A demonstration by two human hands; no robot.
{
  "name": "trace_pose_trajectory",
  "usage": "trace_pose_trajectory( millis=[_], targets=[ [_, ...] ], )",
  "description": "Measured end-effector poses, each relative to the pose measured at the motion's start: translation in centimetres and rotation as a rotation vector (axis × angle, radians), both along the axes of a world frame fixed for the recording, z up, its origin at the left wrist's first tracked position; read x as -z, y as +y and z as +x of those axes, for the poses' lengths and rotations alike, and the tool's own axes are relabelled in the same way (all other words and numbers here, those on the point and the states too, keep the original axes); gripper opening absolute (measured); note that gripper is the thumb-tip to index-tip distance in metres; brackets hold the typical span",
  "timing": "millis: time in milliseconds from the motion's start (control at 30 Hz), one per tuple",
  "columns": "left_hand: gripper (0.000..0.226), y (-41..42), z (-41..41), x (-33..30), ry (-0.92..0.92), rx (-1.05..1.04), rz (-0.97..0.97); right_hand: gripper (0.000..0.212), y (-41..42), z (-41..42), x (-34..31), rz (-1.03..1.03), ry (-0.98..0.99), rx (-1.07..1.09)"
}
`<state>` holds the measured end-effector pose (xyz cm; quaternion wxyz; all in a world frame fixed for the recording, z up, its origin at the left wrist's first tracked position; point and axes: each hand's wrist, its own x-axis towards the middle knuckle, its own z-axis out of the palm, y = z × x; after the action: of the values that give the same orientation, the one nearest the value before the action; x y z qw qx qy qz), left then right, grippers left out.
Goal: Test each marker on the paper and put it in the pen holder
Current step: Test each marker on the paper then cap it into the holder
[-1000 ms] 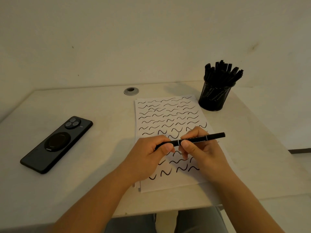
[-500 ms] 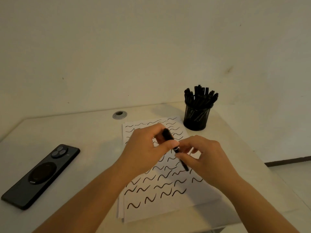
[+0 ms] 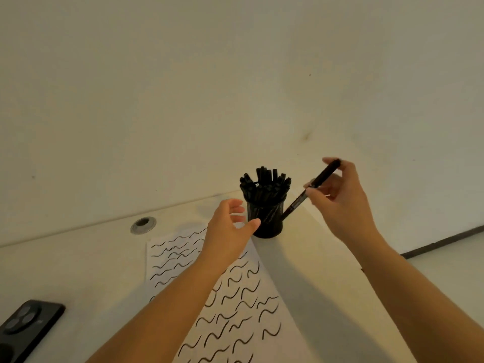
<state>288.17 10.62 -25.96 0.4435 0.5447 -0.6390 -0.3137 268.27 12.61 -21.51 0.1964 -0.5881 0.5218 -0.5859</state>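
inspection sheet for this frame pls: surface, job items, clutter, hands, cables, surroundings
Surface: pale desk, with a cable grommet near its back edge.
Job's things: paper covered in black squiggles; mesh pen holder packed with black markers; one marker held tilted beside the holder's right side.
Clutter: black phone, camera side up, at the left edge.
Hands: right hand pinches the marker; left hand open beside the holder; contact cannot be told.
Cables: nothing seen.
Surroundings: plain wall; dark skirting at right.

Black marker [image 3: 311, 188] tilted, capped, beside black mesh pen holder [image 3: 265, 218] packed with markers; paper [image 3: 235, 297] covered in squiggles.
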Motion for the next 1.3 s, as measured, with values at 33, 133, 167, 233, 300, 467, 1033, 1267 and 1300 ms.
trace_pose_trajectory(
  millis=[33,133,167,233,300,467,1033,1267,1300],
  targets=[
    [0.053,-0.8,-0.2,0.5,0.005,0.001,0.033,0.054,-0.5,-0.4,-0.3,-0.010,-0.026,0.016],
    [0.076,-2.6,-0.9,1.8,-0.034,0.015,0.087,0.068,-1.6,-1.1,-0.9,-0.036,-0.091,0.044],
    [0.080,-3.1,-1.1,2.1,-0.052,0.016,0.091,0.070,-1.9,-1.1,-0.9,-0.041,-0.108,0.051],
    [0.082,-3.9,-1.5,2.6,-0.074,0.027,0.089,0.071,-2.4,-0.8,-0.8,-0.051,-0.123,0.060],
    [0.080,-4.3,-1.9,3.1,-0.072,0.047,0.075,0.071,-2.8,-0.5,-0.6,-0.057,-0.105,0.062],
    [0.078,-5.0,-3.1,3.8,-0.020,0.010,0.031,0.064,-3.8,0.0,0.4,-0.042,-0.086,0.047],
    [0.089,-5.7,-3.8,4.2,0.011,-0.033,0.036,0.040,-5.0,2.4,3.6,0.031,0.169,0.063],
    [0.089,-5.7,-3.6,4.3,0.015,-0.041,0.035,0.038,-5.4,2.2,4.0,0.074,0.221,0.060],
    [0.089,-5.7,-3.6,4.3,0.014,-0.039,0.039,0.037,-5.4,2.2,4.1,0.080,0.228,0.048]
  ],
)
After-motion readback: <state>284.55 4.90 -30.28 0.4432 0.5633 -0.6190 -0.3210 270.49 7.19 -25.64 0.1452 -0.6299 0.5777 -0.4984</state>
